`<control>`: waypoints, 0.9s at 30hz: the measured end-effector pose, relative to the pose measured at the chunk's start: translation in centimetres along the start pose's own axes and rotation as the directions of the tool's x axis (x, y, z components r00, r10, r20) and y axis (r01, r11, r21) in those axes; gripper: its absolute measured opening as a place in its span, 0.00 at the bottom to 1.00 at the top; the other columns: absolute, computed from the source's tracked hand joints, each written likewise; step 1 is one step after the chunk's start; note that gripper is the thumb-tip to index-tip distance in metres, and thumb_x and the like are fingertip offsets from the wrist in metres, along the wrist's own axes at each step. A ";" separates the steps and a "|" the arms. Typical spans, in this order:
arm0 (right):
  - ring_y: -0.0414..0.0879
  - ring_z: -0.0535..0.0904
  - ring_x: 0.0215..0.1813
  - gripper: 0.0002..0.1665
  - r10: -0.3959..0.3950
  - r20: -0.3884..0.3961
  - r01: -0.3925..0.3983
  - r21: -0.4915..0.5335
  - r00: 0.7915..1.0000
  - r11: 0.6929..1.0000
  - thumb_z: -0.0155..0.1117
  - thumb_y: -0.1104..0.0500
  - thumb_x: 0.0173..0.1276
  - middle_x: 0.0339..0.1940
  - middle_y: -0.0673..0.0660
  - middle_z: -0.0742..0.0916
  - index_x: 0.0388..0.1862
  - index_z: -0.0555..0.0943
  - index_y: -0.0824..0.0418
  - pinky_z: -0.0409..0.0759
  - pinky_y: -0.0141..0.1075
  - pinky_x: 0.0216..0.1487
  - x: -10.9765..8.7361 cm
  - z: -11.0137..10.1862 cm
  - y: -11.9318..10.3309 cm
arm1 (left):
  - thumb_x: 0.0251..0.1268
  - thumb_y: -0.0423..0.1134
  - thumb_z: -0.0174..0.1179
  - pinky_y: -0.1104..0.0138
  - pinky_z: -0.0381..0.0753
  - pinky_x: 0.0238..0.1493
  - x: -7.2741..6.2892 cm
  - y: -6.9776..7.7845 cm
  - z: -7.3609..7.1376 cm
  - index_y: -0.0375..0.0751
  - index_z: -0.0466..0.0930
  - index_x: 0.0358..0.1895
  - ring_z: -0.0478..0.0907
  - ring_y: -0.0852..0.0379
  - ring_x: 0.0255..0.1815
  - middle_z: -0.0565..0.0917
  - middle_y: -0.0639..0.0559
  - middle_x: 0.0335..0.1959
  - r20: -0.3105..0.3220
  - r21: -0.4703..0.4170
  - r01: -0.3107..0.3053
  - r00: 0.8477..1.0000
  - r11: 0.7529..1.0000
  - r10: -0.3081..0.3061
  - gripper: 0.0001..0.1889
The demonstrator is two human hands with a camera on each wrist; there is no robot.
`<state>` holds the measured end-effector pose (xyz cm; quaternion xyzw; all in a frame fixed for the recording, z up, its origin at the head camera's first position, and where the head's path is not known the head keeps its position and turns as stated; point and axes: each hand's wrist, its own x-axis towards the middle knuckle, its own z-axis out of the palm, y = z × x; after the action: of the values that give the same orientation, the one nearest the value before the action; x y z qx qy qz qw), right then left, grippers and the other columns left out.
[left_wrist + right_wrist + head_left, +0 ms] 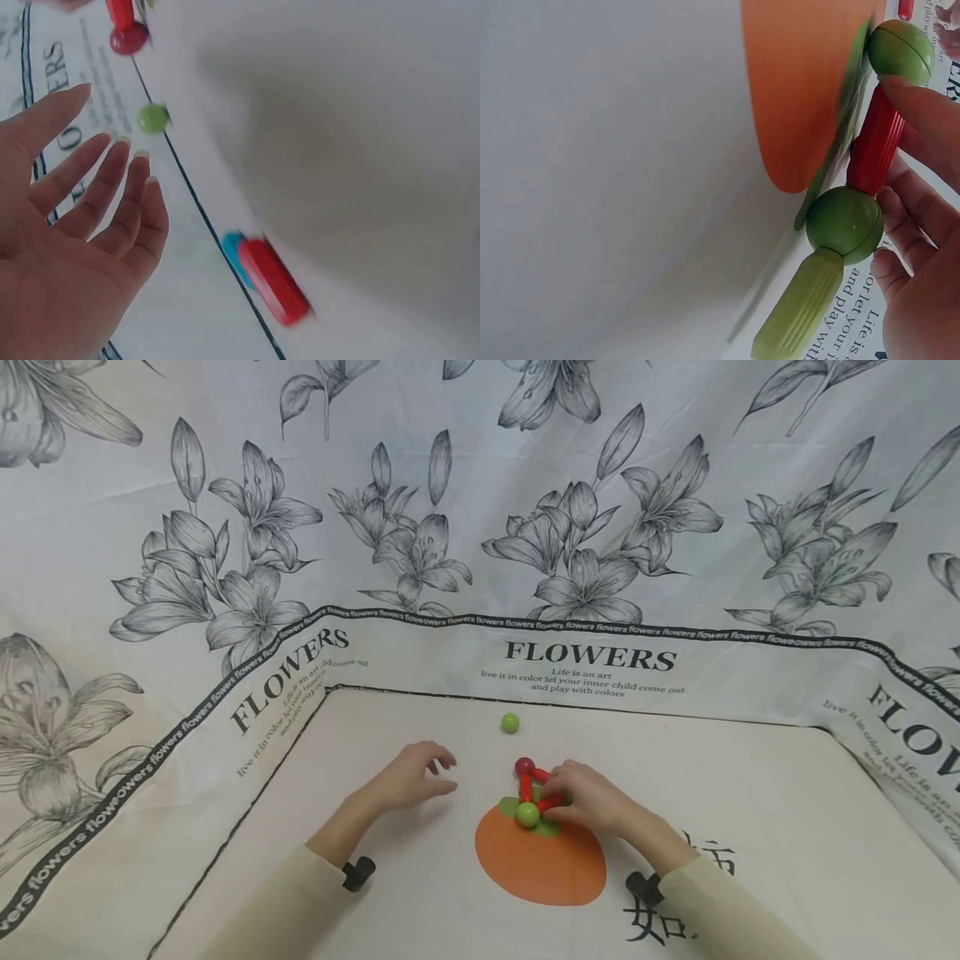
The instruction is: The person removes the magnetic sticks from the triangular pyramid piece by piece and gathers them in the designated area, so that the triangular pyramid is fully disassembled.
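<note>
My right hand [592, 797] pinches a red ridged rod [876, 142] of a ball-and-stick building toy. In the right wrist view, green balls [845, 223] cap both ends of that rod, and a pale green rod [799, 304] extends from the nearer one. Two more red rods meet at a red ball [525, 766], making a frame with the green ball [528, 814] at its front corner. To the left of it, my left hand [412, 774] hovers with fingers loosely bent and nothing in its grasp.
A loose green ball [510, 722] lies behind the frame. The left wrist view shows a red rod [274, 281] beside a blue piece [237, 253]. An orange persimmon print [540, 860] marks the cloth under the frame. Flower-printed fabric [585, 535] rises behind.
</note>
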<state>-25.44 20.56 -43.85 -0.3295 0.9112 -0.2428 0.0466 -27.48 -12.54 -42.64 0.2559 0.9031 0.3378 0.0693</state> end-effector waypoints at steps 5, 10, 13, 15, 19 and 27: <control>0.46 0.75 0.42 0.09 0.004 0.009 -0.004 -0.012 1.000 1.000 0.79 0.56 0.62 0.34 0.47 0.85 0.41 0.91 0.53 0.76 0.36 0.43 0.1 0.0 0.1 | 0.67 0.44 0.69 0.63 0.82 0.47 1.7 2.2 2.7 0.40 0.81 0.59 0.77 0.53 0.51 0.82 0.47 0.52 0.116 -0.010 0.031 0.993 0.999 -0.030 0.20; 0.46 0.75 0.41 0.07 -0.006 -0.012 0.005 -0.016 1.000 1.000 0.79 0.56 0.62 0.32 0.44 0.84 0.39 0.91 0.52 0.76 0.35 0.42 0.2 0.3 0.1 | 0.64 0.42 0.72 0.68 0.82 0.43 3.1 3.8 4.8 0.40 0.83 0.57 0.78 0.57 0.45 0.83 0.52 0.46 0.191 -0.039 0.031 0.981 0.999 -0.023 0.20; 0.45 0.75 0.40 0.06 -0.011 -0.042 0.010 -0.014 0.999 1.000 0.79 0.57 0.62 0.31 0.43 0.84 0.37 0.91 0.52 0.76 0.35 0.42 0.4 0.6 0.1 | 0.62 0.44 0.73 0.70 0.82 0.42 3.6 4.3 5.7 0.41 0.84 0.54 0.78 0.58 0.42 0.83 0.55 0.42 0.210 -0.053 0.043 0.977 0.998 -0.031 0.19; 0.45 0.76 0.39 0.05 -0.008 -0.064 0.007 -0.010 0.998 1.000 0.79 0.58 0.61 0.31 0.42 0.84 0.36 0.91 0.53 0.76 0.35 0.42 0.6 0.9 0.0 | 0.61 0.45 0.74 0.70 0.81 0.42 3.8 4.5 6.2 0.42 0.85 0.52 0.78 0.59 0.41 0.83 0.56 0.40 0.211 -0.060 0.053 0.977 0.997 -0.040 0.18; 0.45 0.76 0.38 0.04 0.028 -0.085 -0.028 0.010 0.996 1.000 0.79 0.58 0.61 0.30 0.41 0.84 0.35 0.90 0.52 0.77 0.34 0.41 0.9 1.2 -0.2 | 0.62 0.45 0.74 0.71 0.81 0.42 4.3 4.7 6.9 0.43 0.85 0.51 0.78 0.59 0.40 0.83 0.57 0.38 0.204 -0.072 0.064 0.978 0.995 -0.048 0.17; 0.46 0.78 0.39 0.06 0.001 -0.042 0.001 0.054 0.999 0.999 0.77 0.61 0.64 0.32 0.42 0.85 0.39 0.90 0.54 0.80 0.36 0.42 0.9 0.9 -0.1 | 0.64 0.45 0.72 0.70 0.81 0.45 5.1 4.7 7.6 0.43 0.85 0.51 0.78 0.60 0.40 0.83 0.59 0.37 0.194 -0.058 0.090 0.978 0.994 -0.077 0.16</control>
<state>-25.88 19.53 -44.49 -0.3230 0.9051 -0.2741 0.0364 -27.67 -2.51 -45.16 0.2465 0.8906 0.3380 0.1784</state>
